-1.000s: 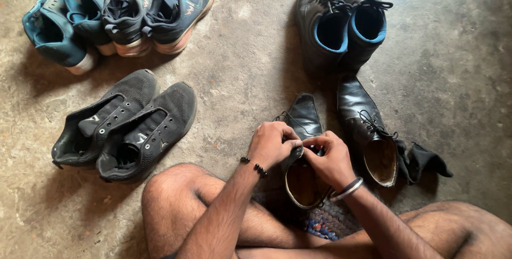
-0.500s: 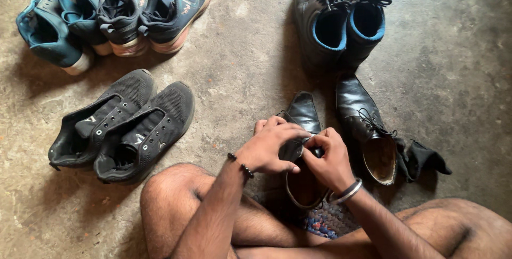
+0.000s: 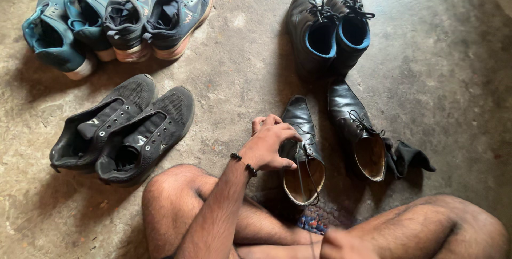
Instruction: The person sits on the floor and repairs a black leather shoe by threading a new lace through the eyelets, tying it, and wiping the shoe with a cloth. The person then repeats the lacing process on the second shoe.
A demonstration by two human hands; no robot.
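Fingers of the left hand [image 3: 269, 147] curl over the side of a black leather dress shoe with a tan lining [image 3: 303, 152], pressing it against the grey concrete floor [image 3: 234, 67] between the bare knees. A thin black lace [image 3: 305, 184] runs from this shoe toward the right hand [image 3: 346, 244], blurred at the lower edge; its grip cannot be made out. The matching shoe [image 3: 358, 131] lies just beside it.

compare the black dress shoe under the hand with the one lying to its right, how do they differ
The near dress shoe has the left hand on it and a loose lace trailing toward the right hand; the other dress shoe is untouched, its lace bunched on top. A dark sock lies against the other shoe; none by the near one. Both are black leather with tan insides, toes pointing away.
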